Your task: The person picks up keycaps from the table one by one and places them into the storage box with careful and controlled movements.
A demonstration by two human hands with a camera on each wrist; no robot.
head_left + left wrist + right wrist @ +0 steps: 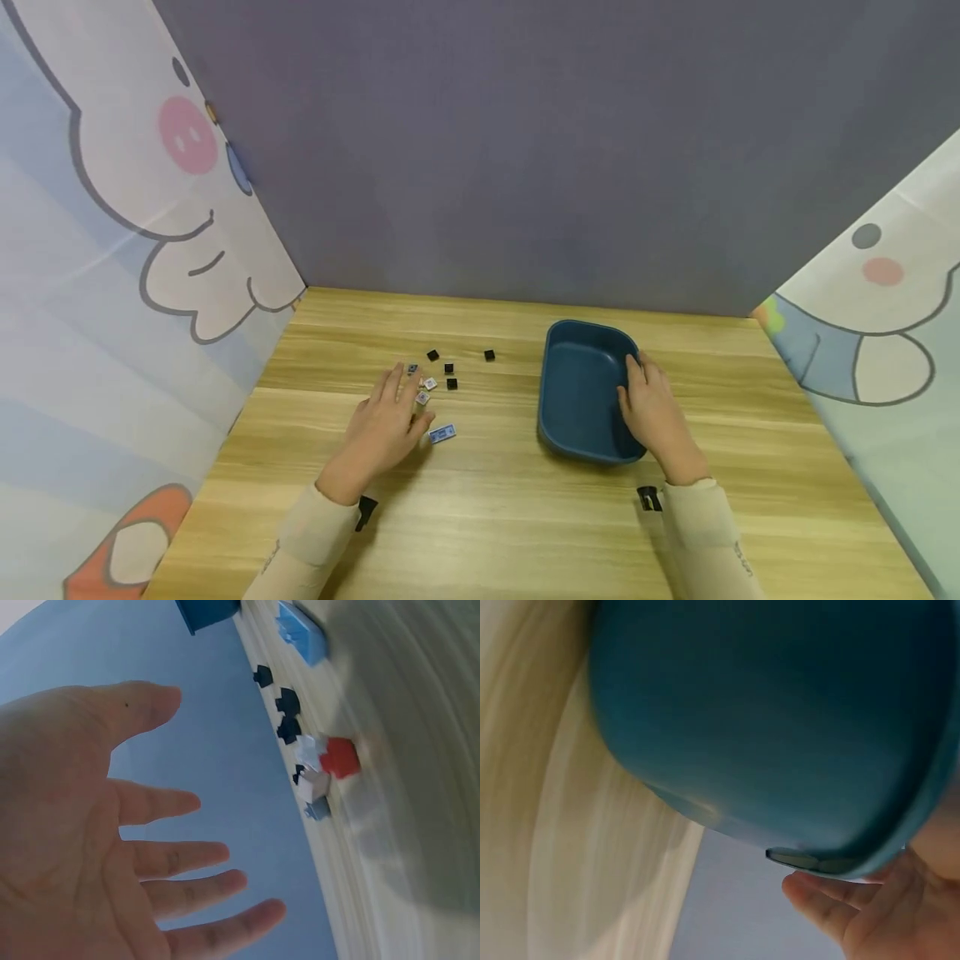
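My left hand (384,429) hovers over the left part of the table with fingers spread and nothing in its grasp. By its fingertips lie small building bricks: white ones (430,383), a grey-blue one (412,367) and a red one (341,757), mostly covered by the hand in the head view. Close to the thumb is a longer light blue brick (442,433). Several black bricks (452,384) are scattered just beyond. My right hand (657,412) holds the right rim of a dark blue plastic bin (577,408), thumb over the inside and other fingers along the outer side.
The wood-grain table (495,533) meets a grey panel (525,150) at the back. Cartoon-printed cloths (97,333) stand along the left and right sides. Black wrist mounts (649,498) stick out from the sleeves.
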